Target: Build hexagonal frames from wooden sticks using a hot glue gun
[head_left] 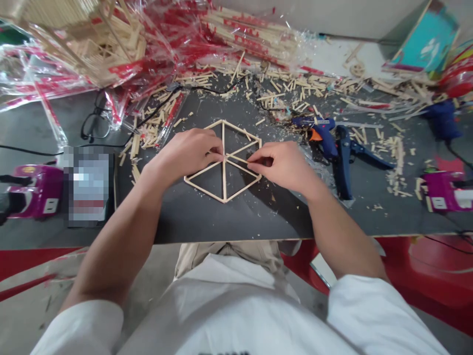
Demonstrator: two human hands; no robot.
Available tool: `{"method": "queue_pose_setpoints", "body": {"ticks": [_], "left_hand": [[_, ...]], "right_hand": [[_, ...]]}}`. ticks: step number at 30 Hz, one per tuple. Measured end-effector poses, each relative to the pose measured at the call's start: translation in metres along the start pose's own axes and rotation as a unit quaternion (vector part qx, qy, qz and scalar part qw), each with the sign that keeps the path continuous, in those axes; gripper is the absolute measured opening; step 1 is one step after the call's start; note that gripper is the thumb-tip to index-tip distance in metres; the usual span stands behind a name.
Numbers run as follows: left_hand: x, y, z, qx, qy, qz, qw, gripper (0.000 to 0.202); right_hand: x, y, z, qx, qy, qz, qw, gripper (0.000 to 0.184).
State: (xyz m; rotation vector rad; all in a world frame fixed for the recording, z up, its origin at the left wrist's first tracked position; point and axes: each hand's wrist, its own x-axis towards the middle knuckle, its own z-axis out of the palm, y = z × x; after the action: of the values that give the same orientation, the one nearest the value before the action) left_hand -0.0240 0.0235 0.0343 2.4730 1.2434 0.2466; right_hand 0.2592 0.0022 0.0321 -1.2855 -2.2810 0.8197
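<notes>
A hexagon frame of thin wooden sticks [223,190] with spokes to its centre lies flat on the dark work board [207,217]. My left hand [188,153] rests on its left half, fingertips pressed at the centre where the spokes meet. My right hand [281,165] is on the right side, thumb and fingers pinched on one thin stick [238,159] that runs from the centre toward the right edge.
A blue glue gun [325,132] and dark blue cutters [345,160] lie right of the frame. Cut stick pieces [295,91] litter the back. Red-and-clear plastic bags of sticks [148,44] pile at back left. Purple power strips [35,190] sit at both sides; glasses [96,125] lie left.
</notes>
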Motion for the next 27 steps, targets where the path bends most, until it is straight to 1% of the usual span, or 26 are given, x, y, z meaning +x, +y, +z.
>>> {"method": "queue_pose_setpoints", "body": {"ticks": [3,7,10,14,19,24,27], "left_hand": [[-0.001,0.002,-0.001,0.015,-0.006,-0.014,1.0,0.024],[-0.001,0.001,-0.003,0.028,-0.01,-0.023,0.999,0.024],[-0.002,0.0,-0.003,0.024,-0.006,-0.028,0.999,0.023],[-0.002,-0.002,-0.001,0.009,-0.004,-0.027,1.0,0.024],[-0.002,-0.003,0.001,0.01,0.001,-0.024,1.0,0.024],[-0.002,-0.003,0.0,0.005,-0.001,-0.013,1.0,0.025],[-0.003,-0.001,-0.002,0.003,0.02,-0.033,0.999,0.03]], "right_hand": [[0.001,-0.002,0.007,-0.015,-0.012,-0.01,1.0,0.008],[0.002,-0.001,0.016,-0.029,0.015,-0.017,0.999,0.009],[0.003,0.0,0.019,-0.02,0.019,-0.01,1.0,0.009],[0.003,0.001,0.018,0.005,0.014,0.0,1.0,0.009],[0.005,0.003,0.02,0.01,0.014,0.011,1.0,0.008],[0.007,0.006,0.018,0.046,-0.009,0.043,0.998,0.008],[0.007,0.006,0.012,0.05,-0.022,0.051,0.997,0.01]]}}
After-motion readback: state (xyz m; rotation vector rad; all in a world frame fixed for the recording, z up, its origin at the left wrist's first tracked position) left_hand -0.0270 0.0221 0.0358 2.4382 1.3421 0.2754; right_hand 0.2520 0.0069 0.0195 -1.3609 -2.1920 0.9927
